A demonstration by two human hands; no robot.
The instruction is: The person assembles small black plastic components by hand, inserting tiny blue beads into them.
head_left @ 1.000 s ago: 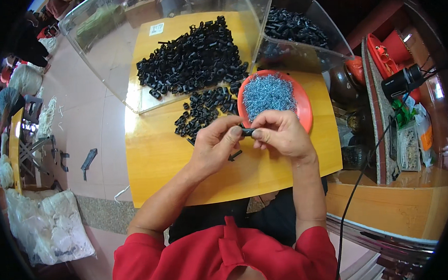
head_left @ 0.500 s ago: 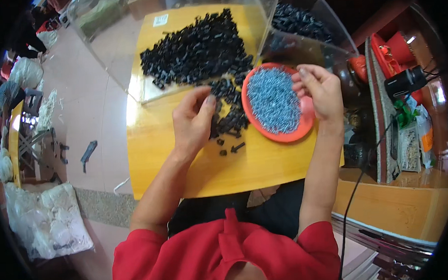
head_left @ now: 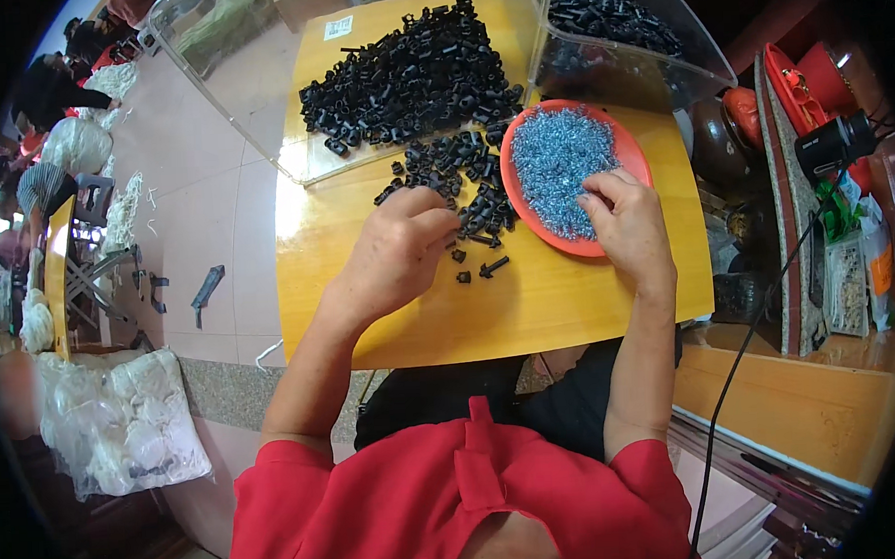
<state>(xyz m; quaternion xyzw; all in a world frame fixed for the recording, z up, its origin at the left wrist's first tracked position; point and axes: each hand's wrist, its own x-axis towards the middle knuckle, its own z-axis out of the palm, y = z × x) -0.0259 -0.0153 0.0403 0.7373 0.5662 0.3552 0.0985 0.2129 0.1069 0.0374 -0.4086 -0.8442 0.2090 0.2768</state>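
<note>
My left hand (head_left: 391,247) is closed over the near edge of a loose spread of small black plastic parts (head_left: 443,165). Its fingers curl together, and their tips are partly hidden, so I cannot make out what they hold. At the right, a round red plate (head_left: 634,153) bears a heap of tiny silvery metal pieces (head_left: 562,165), too small to name. Thumb and fingers of my right hand (head_left: 633,223) pinch together at the right side of this heap; whatever is between them is too small to see. A black stemmed part (head_left: 494,266) lies nearer me on the yellow table (head_left: 390,332).
A clear plastic bin (head_left: 262,153) lies on the table with a large pile of black parts (head_left: 409,81). Another clear bin (head_left: 647,56) of black parts stands at the back right. A black cable (head_left: 736,367) hangs at right. People work at far left.
My right hand has come down from beside the plate onto the metal pieces, its fingers now pinched. My left hand has turned over and curled toward the black parts. The whole view has shifted slightly.
</note>
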